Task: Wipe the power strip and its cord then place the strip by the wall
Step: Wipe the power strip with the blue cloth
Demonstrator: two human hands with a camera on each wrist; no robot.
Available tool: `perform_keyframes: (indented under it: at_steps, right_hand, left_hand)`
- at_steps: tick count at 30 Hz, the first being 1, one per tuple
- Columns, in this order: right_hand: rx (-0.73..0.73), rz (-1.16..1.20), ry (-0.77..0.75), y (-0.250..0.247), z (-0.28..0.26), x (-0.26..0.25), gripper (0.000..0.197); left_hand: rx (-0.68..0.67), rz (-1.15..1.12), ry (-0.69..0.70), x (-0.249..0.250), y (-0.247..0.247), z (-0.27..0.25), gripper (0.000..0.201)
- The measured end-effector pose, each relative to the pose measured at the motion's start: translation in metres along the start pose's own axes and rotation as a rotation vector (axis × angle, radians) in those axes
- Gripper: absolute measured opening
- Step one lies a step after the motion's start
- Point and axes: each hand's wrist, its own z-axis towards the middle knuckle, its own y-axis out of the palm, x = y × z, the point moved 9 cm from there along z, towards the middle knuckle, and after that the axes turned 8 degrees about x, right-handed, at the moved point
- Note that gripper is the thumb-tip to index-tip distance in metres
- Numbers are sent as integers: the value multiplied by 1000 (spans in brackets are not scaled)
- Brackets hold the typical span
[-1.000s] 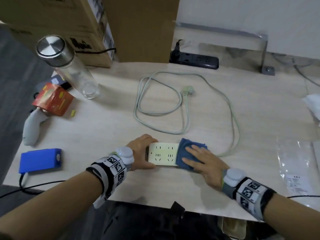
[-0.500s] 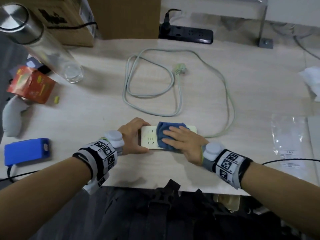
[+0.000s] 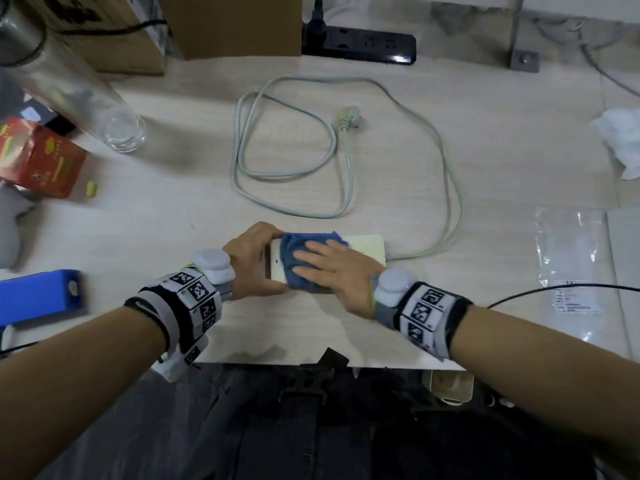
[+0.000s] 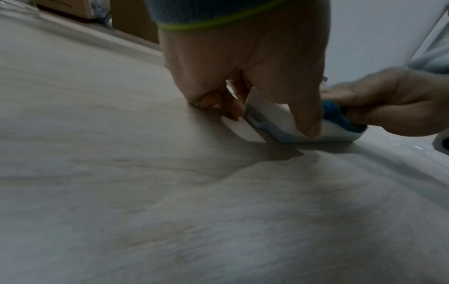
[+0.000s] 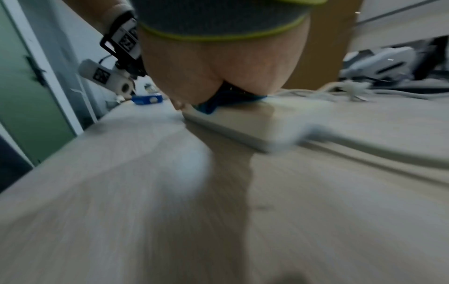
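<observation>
— What are the two hands doing?

— The left hand (image 3: 250,261) grips the left end of the white power strip (image 3: 367,249); its thumb and fingers are curled around that end, as the left wrist view shows. The right hand (image 3: 334,268) lies flat, fingers straight, and presses a blue cloth (image 3: 294,251) on top of the strip.

— Where is the strip?

— It lies flat on the light wooden table (image 3: 173,209), close to the near edge, with both hands on it. The cloth covers its left and middle part; the right end is bare.

— And the cord?

— The pale cord (image 3: 450,188) leaves the right end of the strip, goes away from the person and lies in loose loops on the middle of the table. Its plug (image 3: 348,116) rests inside the loops.

— What is around?

— A black power strip (image 3: 363,45) at the far edge, a glass bottle (image 3: 86,98) and a red box (image 3: 38,157) at the left, and a blue box (image 3: 38,296) near the left arm.
</observation>
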Motion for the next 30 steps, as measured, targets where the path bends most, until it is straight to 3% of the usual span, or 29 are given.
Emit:
perform_keyframes:
  at_steps: [3, 5, 8, 12, 15, 18, 20, 23, 26, 28, 30]
  right_hand:
    - [22, -28, 81, -19, -69, 40, 63]
    - [49, -35, 110, -23, -87, 46, 75]
    - [67, -75, 115, -9, -62, 23, 80]
    - [46, -30, 59, 16, 8, -25, 72]
    - [-14, 1, 71, 12, 14, -18, 69]
    - [80, -3, 171, -12, -39, 26, 66]
    - [208, 4, 269, -32, -72, 53, 52]
    - [368, 60, 332, -53, -73, 58, 31]
    - [520, 172, 486, -71, -62, 63, 36]
    - [510, 253, 648, -72, -68, 76, 44]
    - [469, 226, 638, -73, -72, 77, 40]
  left_hand:
    - [-48, 41, -21, -3, 3, 0, 73]
    - [-46, 44, -27, -4, 1, 0, 71]
    - [-48, 49, -26, -2, 3, -1, 70]
    - [-20, -19, 11, 4, 2, 0, 77]
    - [-34, 7, 21, 3, 0, -1, 78]
    - [-62, 68, -33, 0, 1, -2, 73]
    - [-85, 85, -62, 0, 2, -3, 73]
    - [-90, 93, -93, 2, 1, -4, 74]
    - [-86, 146, -113, 10, 1, -10, 79]
    - [-72, 151, -145, 14, 0, -16, 76]
    - [-34, 118, -141, 21, -3, -24, 63]
